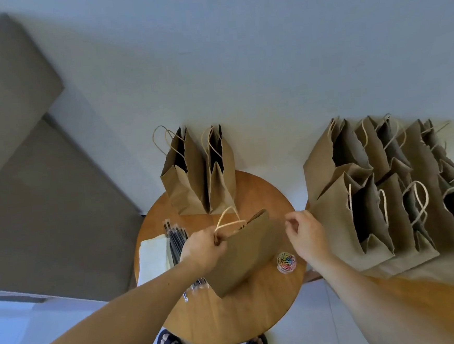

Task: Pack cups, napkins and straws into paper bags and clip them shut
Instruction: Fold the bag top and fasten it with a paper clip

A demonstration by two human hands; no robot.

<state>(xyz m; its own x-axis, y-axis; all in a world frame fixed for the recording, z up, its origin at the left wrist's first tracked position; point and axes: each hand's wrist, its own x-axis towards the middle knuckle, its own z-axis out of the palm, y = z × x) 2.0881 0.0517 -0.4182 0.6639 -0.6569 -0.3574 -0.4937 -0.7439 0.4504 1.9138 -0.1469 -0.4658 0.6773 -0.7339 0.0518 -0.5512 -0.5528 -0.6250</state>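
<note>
On the round wooden worktop [231, 315], a brown paper bag [246, 254] sits at the centre, tilted, with its mouth pressed flat. The left hand [204, 247] has it by the top edge at the root of the twine handles [228, 219], the grip closed tight around paper and cord. The right hand [306, 233] is just beside the bag's far upper corner and apart from it. Its fingers are curled and the thumb is near the forefinger, and whether that grip has anything small in it cannot be told. A clear jar of coloured paper clips [286, 261] stands below the right hand, just beside the bag. To the left of the bag lies a bundle of wrapped straws [177, 241], partly under the left forearm, with a stack of pale napkins [154, 259] beside it at the worktop's edge. Two open paper bags [202, 179] stand upright, side by side, at the far edge. A dense cluster of open bags [372, 201] stands on a second worktop [420, 297] to the right. No cups can be made out inside any bag from this angle. A grey sofa [31, 187] is at left.
</note>
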